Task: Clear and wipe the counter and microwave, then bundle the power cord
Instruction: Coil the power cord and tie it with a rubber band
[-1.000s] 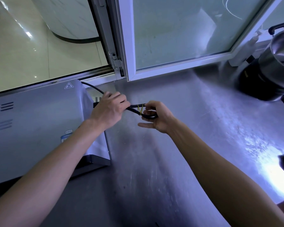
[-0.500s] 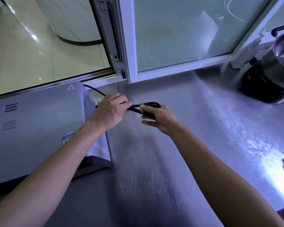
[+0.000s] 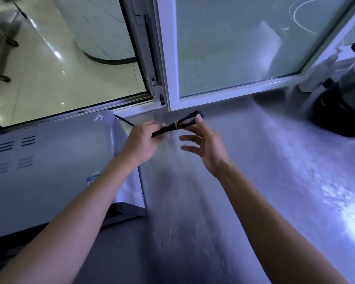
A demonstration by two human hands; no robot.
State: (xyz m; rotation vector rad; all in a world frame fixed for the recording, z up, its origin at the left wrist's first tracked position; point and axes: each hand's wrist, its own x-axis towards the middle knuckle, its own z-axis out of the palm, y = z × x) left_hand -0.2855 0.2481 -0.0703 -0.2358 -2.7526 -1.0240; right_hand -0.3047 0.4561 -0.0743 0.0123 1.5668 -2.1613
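— Cord (image 3: 184, 123) bundled?
— Yes, folded with a yellow tie (image 3: 176, 125), held just right of the microwave (image 3: 49, 160) by the left hand (image 3: 140, 142), fingers curled round it.
— Right hand (image 3: 205, 144)?
— Fingers spread, thumb tip at the loop.

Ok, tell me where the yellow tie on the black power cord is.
Head view, centre: the thin yellow tie wraps the folded black power cord, between the gripping left hand and the open right hand.

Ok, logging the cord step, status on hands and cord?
Left hand grips the folded power cord. Right hand open, fingertip at the cord's loop end. Yellow tie around the bundle. Counter beneath; nothing in the way.
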